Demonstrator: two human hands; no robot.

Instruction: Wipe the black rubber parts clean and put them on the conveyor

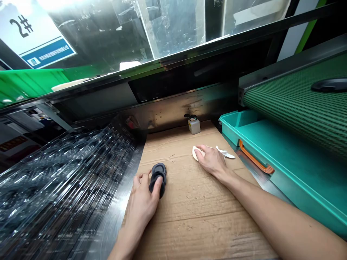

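My left hand (145, 193) is closed around a black plastic part (158, 169) made of two round sections, its thumb lying across the lower one. The part is over the left side of a brown cardboard sheet (189, 224). Farther up on the right, my right hand (210, 159) grips a white, rounded pad (194, 153) at the cardboard's surface; its fingers cover most of the pad. Just beyond that hand lies a crumpled white cloth or tissue (227, 154). A small whitish bottle (194, 126) with a metallic top stands at the cardboard's far edge.
Stacked clear plastic trays (62, 187) fill the left. On the right sit a teal bin (295, 162) with an orange handle (255, 159) and, above it, a green conveyor belt (292, 90) carrying a black part (330, 85). A green bin (29, 85) rests on the upper-left ledge.
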